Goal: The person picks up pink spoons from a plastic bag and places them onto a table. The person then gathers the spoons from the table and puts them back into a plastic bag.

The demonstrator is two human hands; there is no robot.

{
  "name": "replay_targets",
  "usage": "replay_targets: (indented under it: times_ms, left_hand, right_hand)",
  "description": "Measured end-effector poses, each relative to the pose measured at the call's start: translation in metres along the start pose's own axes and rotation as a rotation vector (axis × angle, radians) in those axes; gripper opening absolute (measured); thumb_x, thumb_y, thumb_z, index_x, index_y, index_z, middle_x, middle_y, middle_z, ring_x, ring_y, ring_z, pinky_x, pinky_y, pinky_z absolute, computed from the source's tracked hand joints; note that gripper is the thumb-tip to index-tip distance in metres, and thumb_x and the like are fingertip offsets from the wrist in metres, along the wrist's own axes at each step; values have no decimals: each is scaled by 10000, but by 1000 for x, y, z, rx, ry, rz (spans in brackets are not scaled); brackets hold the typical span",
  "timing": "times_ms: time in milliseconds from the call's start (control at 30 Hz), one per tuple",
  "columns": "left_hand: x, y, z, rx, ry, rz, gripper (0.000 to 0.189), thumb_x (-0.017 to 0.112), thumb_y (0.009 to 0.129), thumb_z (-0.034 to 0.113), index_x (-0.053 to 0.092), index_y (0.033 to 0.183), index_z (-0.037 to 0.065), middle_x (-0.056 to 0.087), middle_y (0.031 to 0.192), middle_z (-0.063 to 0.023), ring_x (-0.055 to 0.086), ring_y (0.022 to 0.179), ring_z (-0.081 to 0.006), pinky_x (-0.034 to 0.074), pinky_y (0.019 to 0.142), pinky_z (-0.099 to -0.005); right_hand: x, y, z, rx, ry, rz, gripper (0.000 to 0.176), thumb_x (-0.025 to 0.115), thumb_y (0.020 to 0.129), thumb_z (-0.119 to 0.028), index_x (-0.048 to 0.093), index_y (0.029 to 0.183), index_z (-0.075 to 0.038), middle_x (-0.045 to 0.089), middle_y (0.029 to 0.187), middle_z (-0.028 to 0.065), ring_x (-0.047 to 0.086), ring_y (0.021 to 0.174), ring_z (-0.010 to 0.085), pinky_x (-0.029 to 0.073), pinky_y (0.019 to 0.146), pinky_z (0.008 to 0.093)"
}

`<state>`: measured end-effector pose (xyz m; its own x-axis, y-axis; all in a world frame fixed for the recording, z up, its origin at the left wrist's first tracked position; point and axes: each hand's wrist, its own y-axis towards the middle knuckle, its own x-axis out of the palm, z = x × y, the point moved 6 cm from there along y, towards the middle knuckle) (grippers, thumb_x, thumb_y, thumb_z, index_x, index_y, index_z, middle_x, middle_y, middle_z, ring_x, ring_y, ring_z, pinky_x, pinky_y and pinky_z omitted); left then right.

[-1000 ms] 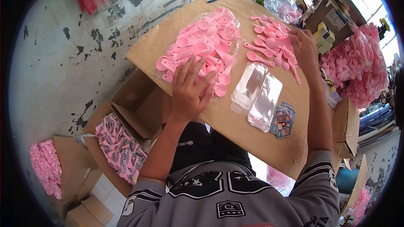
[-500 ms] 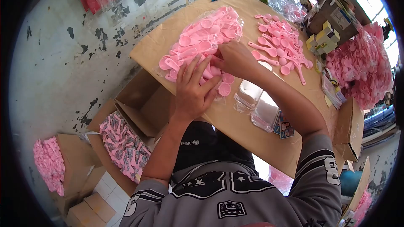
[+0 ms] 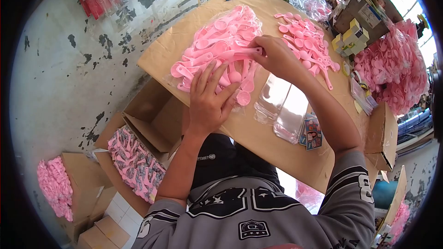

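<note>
A brown-papered table (image 3: 295, 159) holds a bag of pink spoons (image 3: 226, 30), a flaking wall (image 3: 55, 74) left of the bag. The table edge runs just below it; loose spoons (image 3: 307, 41) lie to its right. The left hand (image 3: 208, 100) lies splayed across the bag; the right hand (image 3: 274, 55) pinches a spoon handle (image 3: 244, 50) at its right side.

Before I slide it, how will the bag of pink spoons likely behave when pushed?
The bag looks thin and crinkled, so it probably flexes. The jumbled spoons inside would likely shift, letting it sag unevenly. Their smooth-looking surfaces may slip.
</note>
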<state>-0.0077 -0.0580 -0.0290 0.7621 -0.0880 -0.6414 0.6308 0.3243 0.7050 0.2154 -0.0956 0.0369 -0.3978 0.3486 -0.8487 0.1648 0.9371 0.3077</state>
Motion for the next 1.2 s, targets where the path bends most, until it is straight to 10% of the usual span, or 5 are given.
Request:
replay_targets:
  times_ms: [233,433,800,1000,1200]
  left_hand:
    - [1,0,-1,-16,-21,6,294,733,984,255,847,1245,183,603,1609,-136,471,1555,-389,333,1275,-579]
    - [6,-2,-3,-10,0,4,309,729,999,294,830,1279,210,599,1606,-141,474,1554,-384,338,1270,-587]
    - [7,0,-2,-6,1,-12,306,715,1018,313,834,1284,218,605,1608,-129,472,1554,-380,334,1273,-583]
    - [8,-1,-1,4,5,8,299,718,1011,307,842,1270,223,611,1607,-112,473,1550,-374,337,1269,-571]
    - [7,-2,0,24,8,-1,304,702,1011,297,844,1272,228,611,1605,-113,472,1549,-372,323,1278,-570]
  right_hand:
    - [-31,-14,-4,55,-122,58,159,744,1003,-134,751,1100,-9,772,1021,175,753,969,369,577,862,459]
    - [-55,-32,23,253,348,-65,236,743,1059,-132,762,1254,0,712,878,15,657,770,73,526,687,262]
    - [-128,-96,143,545,382,97,308,750,1075,-174,729,1329,-1,697,980,6,628,780,89,513,692,272]
    - [-117,-93,112,233,-641,444,465,828,969,-141,692,1406,-60,688,1240,180,701,945,263,568,821,360]
    - [-25,-41,4,-234,-70,78,259,783,992,-163,776,1236,-76,749,1247,121,683,1240,303,570,1027,433]
